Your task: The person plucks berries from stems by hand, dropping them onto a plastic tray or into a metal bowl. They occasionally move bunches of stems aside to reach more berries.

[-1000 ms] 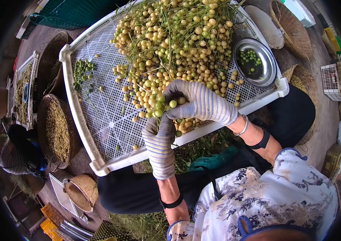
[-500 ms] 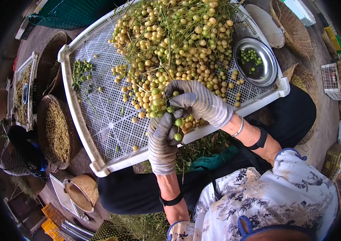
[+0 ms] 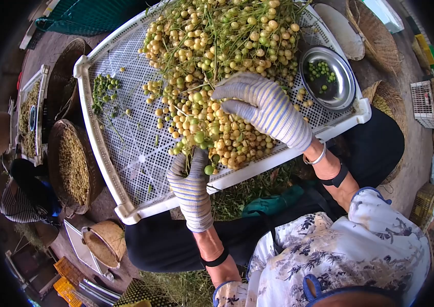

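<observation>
A heap of yellowish round berries on thin green stems point(image 3: 212, 46) covers much of a white perforated tray point(image 3: 127, 212). At the tray's near edge, my gloved left hand point(image 3: 192, 192) is closed on a berry sprig point(image 3: 199, 138) bearing larger green berries; its fingertips are partly hidden. My gloved right hand point(image 3: 268, 110) hovers over the heap, with thumb and forefinger apart and nothing visible between them. At the tray's right, a metal bowl point(image 3: 343, 88) contains several small green berries. A bunch of green berries point(image 3: 105, 91) lies on the tray's left side.
A wicker basket of yellow berries point(image 3: 73, 163) stands left of the tray, near another person in a striped top point(image 3: 17, 204). Below it sits a smaller basket point(image 3: 105, 245). More baskets point(image 3: 373, 38) and a white crate point(image 3: 423, 105) are on the right.
My hands, close together before, have separated. The right has moved up and right and its fingers have parted; the left has drawn down and left with the sprig.
</observation>
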`<state>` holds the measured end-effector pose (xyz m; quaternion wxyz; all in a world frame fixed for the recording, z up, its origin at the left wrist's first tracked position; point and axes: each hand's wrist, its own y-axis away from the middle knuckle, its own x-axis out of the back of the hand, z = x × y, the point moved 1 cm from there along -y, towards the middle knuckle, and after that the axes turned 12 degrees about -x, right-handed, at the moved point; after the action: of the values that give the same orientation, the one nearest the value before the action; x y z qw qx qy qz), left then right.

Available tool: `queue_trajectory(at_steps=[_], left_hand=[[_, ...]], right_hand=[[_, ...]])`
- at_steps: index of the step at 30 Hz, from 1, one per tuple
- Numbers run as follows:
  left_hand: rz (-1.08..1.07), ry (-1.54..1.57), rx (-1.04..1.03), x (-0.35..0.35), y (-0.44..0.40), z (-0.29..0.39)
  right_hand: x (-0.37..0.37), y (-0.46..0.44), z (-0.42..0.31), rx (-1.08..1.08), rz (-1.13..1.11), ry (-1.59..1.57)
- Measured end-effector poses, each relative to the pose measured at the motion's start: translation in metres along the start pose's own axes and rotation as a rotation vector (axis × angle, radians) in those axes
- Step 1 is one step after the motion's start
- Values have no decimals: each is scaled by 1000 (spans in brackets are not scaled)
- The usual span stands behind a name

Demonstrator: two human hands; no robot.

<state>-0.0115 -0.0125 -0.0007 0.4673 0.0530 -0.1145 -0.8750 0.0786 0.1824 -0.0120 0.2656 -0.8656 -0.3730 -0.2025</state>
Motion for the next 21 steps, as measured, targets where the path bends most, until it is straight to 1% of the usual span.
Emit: queue_trajectory(at_steps=[1, 4, 5, 8, 9, 12, 13, 16, 18, 19, 21], left_hand=[[25, -40, -63, -4, 2, 0], [-168, -145, -115, 0, 3, 8], [-187, -177, -143, -4, 4, 15], [-179, -284, -253, -5, 5, 2], [-195, -318, -279, -2, 4, -1], [-183, -257, -284, -2, 4, -3], [-169, -255, -279, -2, 4, -4], [-131, -241, -271, -6, 4, -3], [-109, -217, -274, -10, 4, -1], [-123, -229, -314, -9, 3, -6], [-137, -240, -281, -4, 5, -9]], right_hand=[[4, -6, -1, 219, 90, 158], [5, -11, -15, -172, -247, -361], [13, -15, -26, -249, -464, -257], [4, -14, -30, -223, -719, -171], [1, -11, -26, -255, -753, -137], [0, -5, -20, -354, -820, -338], [0, -4, -17, -324, -809, -340], [-4, 3, -18, -333, -703, -362], [-10, 7, -15, -387, -663, -486], [-15, 9, -13, -425, -652, -554], [-18, 12, -11, -512, -638, -705]])
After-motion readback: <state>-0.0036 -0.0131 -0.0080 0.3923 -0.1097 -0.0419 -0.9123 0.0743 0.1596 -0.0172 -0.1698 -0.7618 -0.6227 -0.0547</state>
